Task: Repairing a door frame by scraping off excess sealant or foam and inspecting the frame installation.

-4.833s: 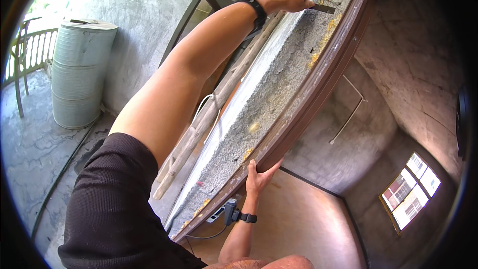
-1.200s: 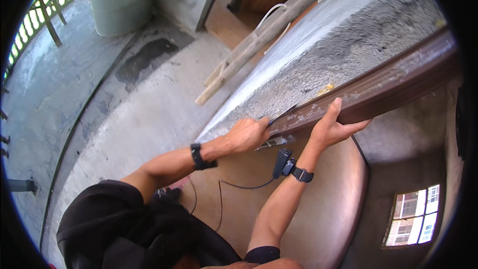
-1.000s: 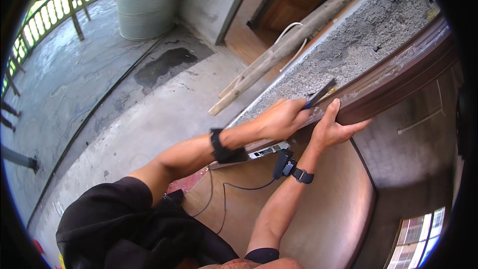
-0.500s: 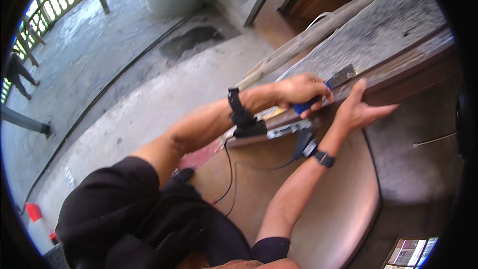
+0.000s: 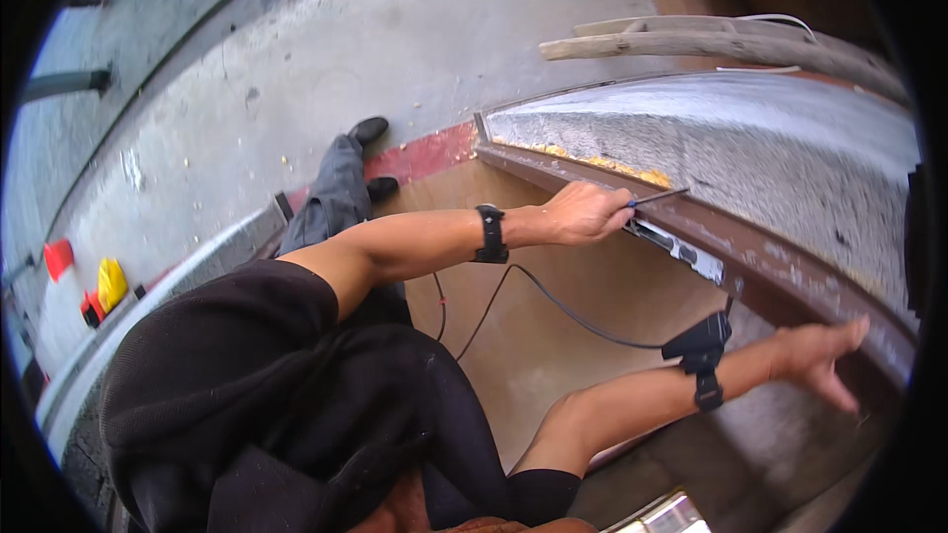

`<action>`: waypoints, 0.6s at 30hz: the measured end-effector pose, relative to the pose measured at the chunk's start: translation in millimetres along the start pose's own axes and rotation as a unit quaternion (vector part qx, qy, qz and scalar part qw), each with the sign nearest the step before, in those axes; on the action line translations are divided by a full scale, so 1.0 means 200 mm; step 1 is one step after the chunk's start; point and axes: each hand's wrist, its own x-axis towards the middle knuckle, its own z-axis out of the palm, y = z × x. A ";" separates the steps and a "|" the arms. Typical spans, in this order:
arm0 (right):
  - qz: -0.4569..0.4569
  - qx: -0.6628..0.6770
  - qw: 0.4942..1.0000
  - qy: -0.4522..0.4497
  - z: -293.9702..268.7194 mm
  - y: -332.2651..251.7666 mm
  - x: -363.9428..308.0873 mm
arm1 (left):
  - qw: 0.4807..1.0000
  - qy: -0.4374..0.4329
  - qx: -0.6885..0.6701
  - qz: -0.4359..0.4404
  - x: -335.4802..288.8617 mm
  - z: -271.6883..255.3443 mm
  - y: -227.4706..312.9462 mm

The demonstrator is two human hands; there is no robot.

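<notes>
The left hand point(image 5: 590, 212) is closed around a slim hand tool with a blue handle and a thin, dark blade point(image 5: 662, 196), while the right hand point(image 5: 820, 357) is open with the fingers spread, at the long brown door frame point(image 5: 750, 249); it is blurred, so I cannot tell how firmly it touches. The tool lies over the frame, close to a strip of yellow crumbly filler point(image 5: 632, 172). I judge that it is light, with a stiff handle and a thin blade which may bend a little under pressure; the handle is the proper place to take hold, because the blade edge could be sharp. The blade points away from the left hand, to the right and slightly upward in the view; the tool's long axis continues roughly the line of the forearm and crosses the frame at a slant. The frame itself seems heavy and rigid, its smooth face perhaps slippery, so an open palm is better on its side. Its long axis goes from upper left to lower right, beside the rough grey wall edge point(image 5: 760, 178). Farther out, weathered wooden poles point(image 5: 691, 45) lie beyond the wall.
</notes>
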 end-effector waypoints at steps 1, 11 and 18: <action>-0.008 0.026 1.000 -0.011 0.03 -0.04 -0.02 | 1.000 0.013 -0.006 -0.015 0.00 0.00 -0.05; 0.004 0.008 0.996 -0.087 0.08 -0.23 -0.07 | 0.995 -0.004 0.095 0.038 -0.02 -0.01 -0.22; 0.016 -0.011 0.997 -0.073 0.07 -0.23 -0.06 | 0.992 -0.024 0.106 0.065 0.01 -0.03 -0.33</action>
